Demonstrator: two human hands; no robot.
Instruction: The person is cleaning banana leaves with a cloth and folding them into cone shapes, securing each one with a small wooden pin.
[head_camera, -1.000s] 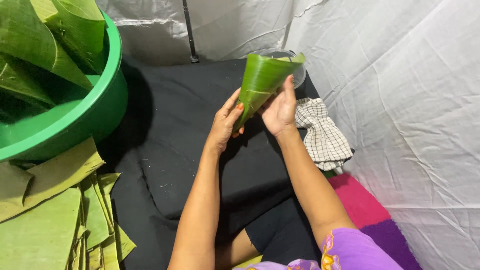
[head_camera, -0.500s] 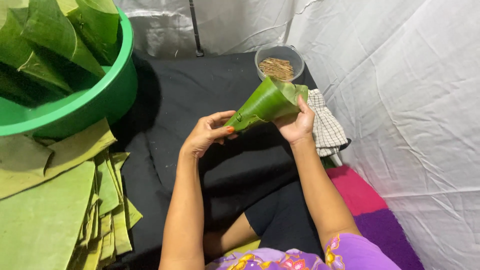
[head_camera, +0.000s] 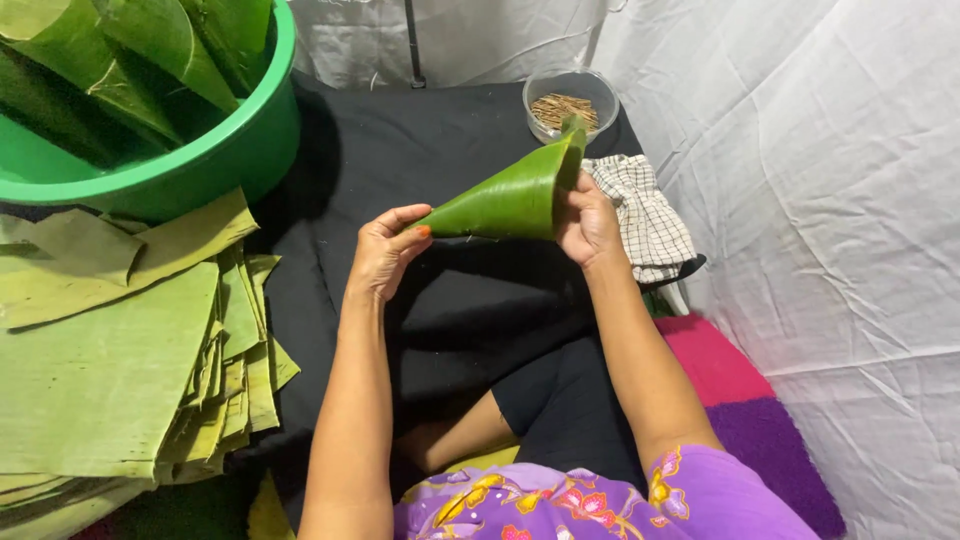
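Observation:
A green banana-leaf cone (head_camera: 505, 200) lies sideways in the air over a black cloth (head_camera: 440, 150), its tip pointing left and its wide mouth to the right. My left hand (head_camera: 385, 250) pinches the pointed tip between thumb and fingers. My right hand (head_camera: 588, 222) grips the wide end from behind, fingers wrapped on the rim. A small clear bowl of thin brown sticks (head_camera: 570, 103) stands just beyond the cone's mouth.
A green plastic basin (head_camera: 215, 160) full of rolled leaf cones sits at the upper left. A stack of flat cut banana leaves (head_camera: 110, 360) lies at the left. A checked cloth (head_camera: 650, 215) lies right of my right hand. White sheeting (head_camera: 830, 200) surrounds the area.
The cone has been lowered from upright over the bowl and turned sideways, tip to the left. My left hand slid down to the tip; the bowl of sticks is now uncovered.

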